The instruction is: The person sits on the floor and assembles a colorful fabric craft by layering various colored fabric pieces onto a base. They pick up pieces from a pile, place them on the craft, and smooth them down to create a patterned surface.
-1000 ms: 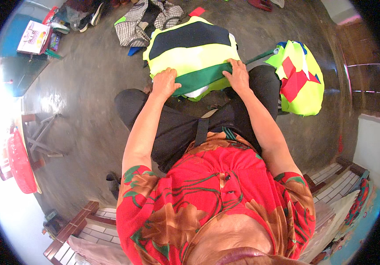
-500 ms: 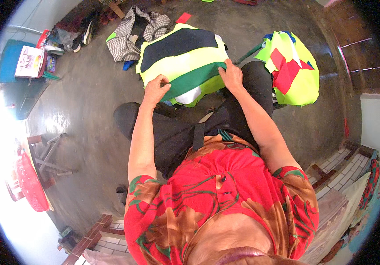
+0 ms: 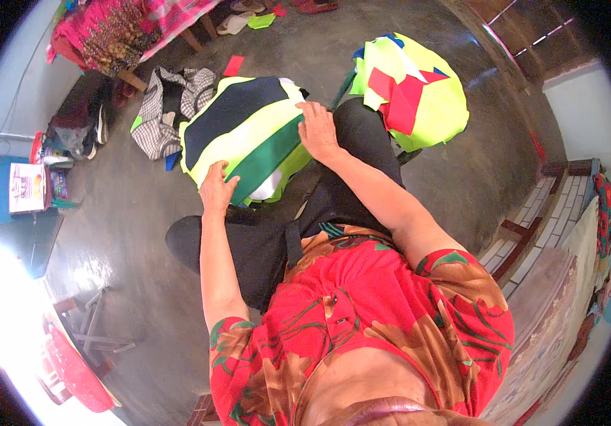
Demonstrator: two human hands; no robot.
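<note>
Just beyond my knees lies a mound of layered cloth pieces, with a neon yellow cloth (image 3: 209,145) under a dark navy piece (image 3: 241,106). Across its near side runs a dark green cloth strip (image 3: 271,165), with a bit of white cloth (image 3: 268,187) showing beneath. My left hand (image 3: 217,189) touches the strip's left end, thumb and fingers apart. At the other end, my right hand (image 3: 317,133) rests with its fingers extended over the cloth. What holds the mound up is hidden.
A second neon yellow pile (image 3: 433,106) with red pieces stands at my right. Checked cloth (image 3: 160,117) and a red scrap (image 3: 234,66) lie beyond the mound. Shoes (image 3: 98,124) sit at far left, a red plastic chair (image 3: 78,369) at lower left, and a pink-draped table (image 3: 121,32) at the back.
The view has swung, so the piles sit further left. My left fingers have loosened from a pinch on the green strip. The strip now slants more, rising toward my right hand.
</note>
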